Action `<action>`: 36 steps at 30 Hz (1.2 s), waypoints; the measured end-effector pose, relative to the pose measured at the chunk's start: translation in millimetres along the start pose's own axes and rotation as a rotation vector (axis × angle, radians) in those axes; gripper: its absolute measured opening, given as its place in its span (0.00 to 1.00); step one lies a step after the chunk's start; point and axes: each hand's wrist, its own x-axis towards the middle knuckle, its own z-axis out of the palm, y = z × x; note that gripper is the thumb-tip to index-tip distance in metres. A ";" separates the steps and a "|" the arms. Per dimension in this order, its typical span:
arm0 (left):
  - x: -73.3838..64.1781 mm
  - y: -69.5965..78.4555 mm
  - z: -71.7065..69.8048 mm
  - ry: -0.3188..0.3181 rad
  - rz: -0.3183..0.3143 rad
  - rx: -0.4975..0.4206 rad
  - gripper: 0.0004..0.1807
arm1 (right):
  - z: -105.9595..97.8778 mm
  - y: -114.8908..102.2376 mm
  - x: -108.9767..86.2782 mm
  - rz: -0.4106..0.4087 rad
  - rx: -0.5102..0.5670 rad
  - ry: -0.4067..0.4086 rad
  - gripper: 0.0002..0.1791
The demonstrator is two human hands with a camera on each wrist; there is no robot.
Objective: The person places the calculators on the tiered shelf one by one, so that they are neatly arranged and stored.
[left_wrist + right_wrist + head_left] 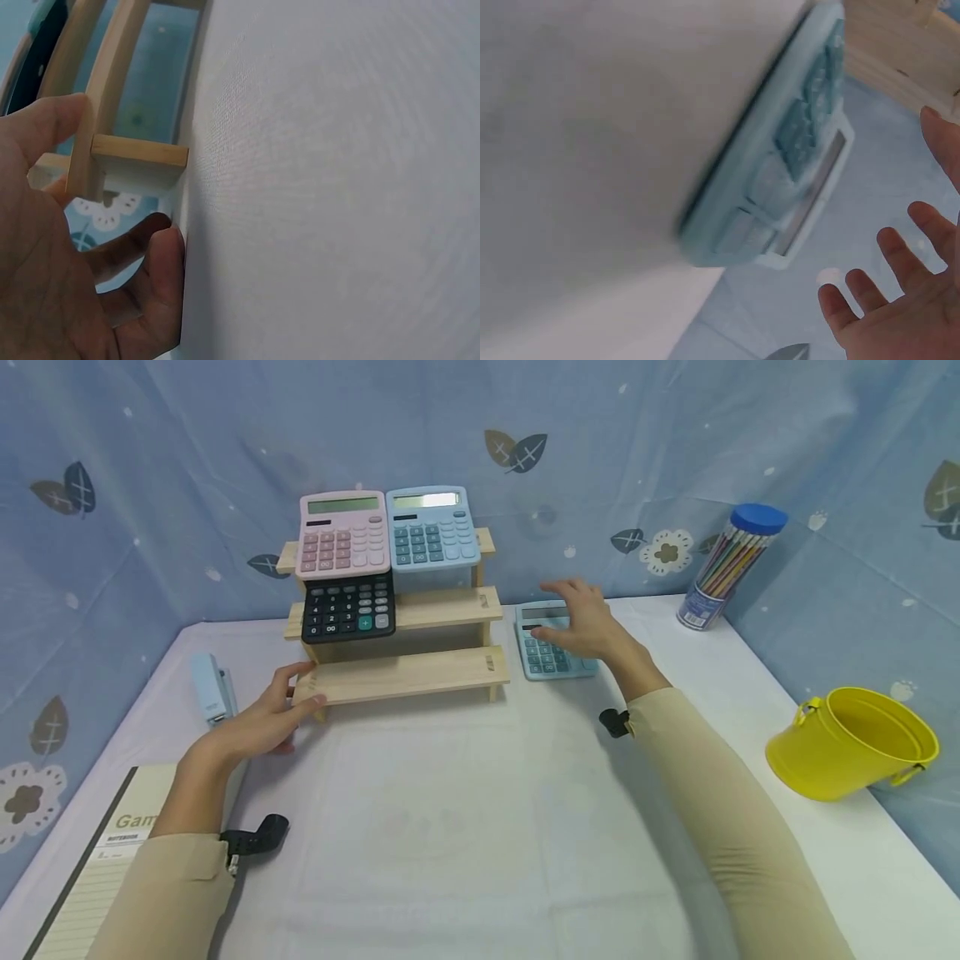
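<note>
A three-tier wooden stand (405, 677) stands at the back of the table. My left hand (262, 714) pinches the left end of its lowest step, thumb and index finger around the board (88, 142), while the other fingers curl below near the tabletop. To the right of the stand lies a blue calculator (543, 664), screen end away from me. Over it hovers my right hand (588, 622), fingers spread and apart from the calculator (780, 165). A pink calculator (345, 539) and a light blue calculator (432, 531) lean on the top step; a black calculator (348, 610) rests on the middle step.
On the left are a light blue stapler (212, 689) and a notebook (112, 852), partly hidden by my left arm. A tub of pencils with a blue lid (723, 564) stands at the back right. Nearer on the right is a yellow bucket (817, 752). Blue patterned cloth (585, 443) hangs behind.
</note>
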 end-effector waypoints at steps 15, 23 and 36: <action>0.6 -2.4 0.8 0.009 -0.007 0.000 0.49 | 21.8 16.3 1.5 0.185 0.015 -0.118 0.58; 0.5 -1.3 1.1 0.014 -0.010 -0.007 0.49 | 22.2 12.5 3.2 0.255 0.024 -0.162 0.64; -0.2 -0.9 1.7 0.018 0.003 -0.003 0.49 | 29.1 1.7 4.6 0.329 -0.087 -0.288 0.76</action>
